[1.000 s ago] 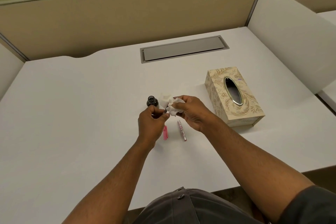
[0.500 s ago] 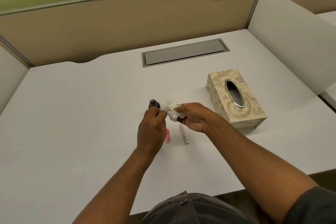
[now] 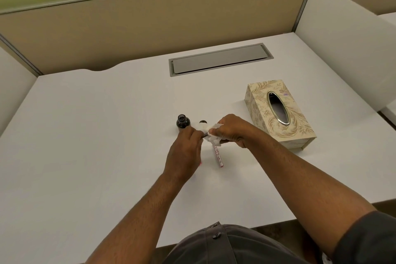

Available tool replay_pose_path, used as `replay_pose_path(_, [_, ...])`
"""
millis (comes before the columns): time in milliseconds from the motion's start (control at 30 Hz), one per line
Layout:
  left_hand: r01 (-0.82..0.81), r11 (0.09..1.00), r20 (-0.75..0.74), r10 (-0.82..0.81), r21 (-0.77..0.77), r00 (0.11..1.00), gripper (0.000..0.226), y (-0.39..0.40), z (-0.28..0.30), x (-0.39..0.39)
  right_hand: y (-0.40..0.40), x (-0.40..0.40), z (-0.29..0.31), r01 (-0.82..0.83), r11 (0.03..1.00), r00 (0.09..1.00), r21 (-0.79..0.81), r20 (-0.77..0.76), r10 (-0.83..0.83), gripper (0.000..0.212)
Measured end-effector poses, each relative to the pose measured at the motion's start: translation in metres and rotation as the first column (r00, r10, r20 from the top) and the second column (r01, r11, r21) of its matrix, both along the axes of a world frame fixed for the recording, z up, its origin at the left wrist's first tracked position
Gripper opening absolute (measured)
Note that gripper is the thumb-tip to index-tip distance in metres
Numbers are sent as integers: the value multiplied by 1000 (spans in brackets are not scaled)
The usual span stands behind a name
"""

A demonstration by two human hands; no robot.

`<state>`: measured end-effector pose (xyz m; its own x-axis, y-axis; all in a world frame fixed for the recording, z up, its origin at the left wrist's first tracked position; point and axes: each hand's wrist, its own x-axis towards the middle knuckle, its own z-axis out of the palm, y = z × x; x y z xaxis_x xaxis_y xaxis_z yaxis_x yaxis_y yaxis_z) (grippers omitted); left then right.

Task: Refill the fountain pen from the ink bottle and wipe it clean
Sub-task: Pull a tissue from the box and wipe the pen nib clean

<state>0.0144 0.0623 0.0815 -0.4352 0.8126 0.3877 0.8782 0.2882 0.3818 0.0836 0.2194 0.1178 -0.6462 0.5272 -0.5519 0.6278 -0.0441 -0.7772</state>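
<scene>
1. The left hand (image 3: 185,152) pinches the pen (image 3: 205,134), its tip buried in the tissue (image 3: 211,135).
2. The right hand (image 3: 230,129) clutches that tissue.
3. The open bottle (image 3: 183,121) stands just beyond the left hand on the desk (image 3: 96,135); a pink barrel (image 3: 218,155) lies below.

Pen (image 3: 205,134) mostly hidden between left hand (image 3: 184,152) and tissue (image 3: 211,135); nib not discernible. Bottle cap (image 3: 203,122) partly covered.

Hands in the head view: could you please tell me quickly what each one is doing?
Left hand: closed on the slim dark pen part.
Right hand: closed on the crumpled white tissue.
</scene>
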Motion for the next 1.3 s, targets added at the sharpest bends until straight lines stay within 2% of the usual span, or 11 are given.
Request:
replay_pose_path(200, [-24, 1000, 2, 24, -8, 1000, 29, 2, -3, 0, 2, -3, 7, -55, 998, 997, 15, 49, 54, 30])
replay_pose_path(400, [-37, 996, -54, 32, -77, 998, 50, 0, -4, -1, 0, -4, 4, -70, 996, 997, 47, 49, 67, 33])
replay_pose_path(533, [-49, 998, -14, 48, -26, 999, 31, 1, -3, -1, 2, -2, 7, -142, 982, 990, 127, 45, 137, 30])
replay_pose_path(667, [-73, 997, 22, 73, -22, 997, 19, 3, -1, 3, 2, -2, 7, -154, 979, 988, 132, 46, 149, 26])
replay_pose_path(833, [-52, 998, -70, 49, -44, 996, 24, 1, -3, 2, 3, -1, 7, -147, 989, 985, -23, 90, 149, 20])
replay_pose_path(1000, [-58, 998, -168, 52, -29, 984, 32, 0, -3, -6, 7, -3, 1, -13, 978, 996, -209, 84, 31, 26])
replay_pose_path(1100, [-117, 993, -109, 119, 22, 987, 24, -5, -1, -15, 12, 2, 2, -9, 975, 1000, -224, 25, 15, 9])
replay_pose_path(1167, [-175, 980, 20, 174, 94, 985, 16, -7, 2, -19, 15, 6, 2, 25, 977, 998, -212, -58, -38, 6])
replay_pose_path(1233, [-233, 959, 146, 210, 163, 967, 15, -6, 6, -21, 13, 7, 2, 89, 983, 980, -160, -161, -115, 7])
replay_pose_path(1300, [-247, 947, 175, 213, 206, 961, 18, -2, 9, -19, 7, 7, 0, 136, 990, 960, -48, -242, -144, 10])
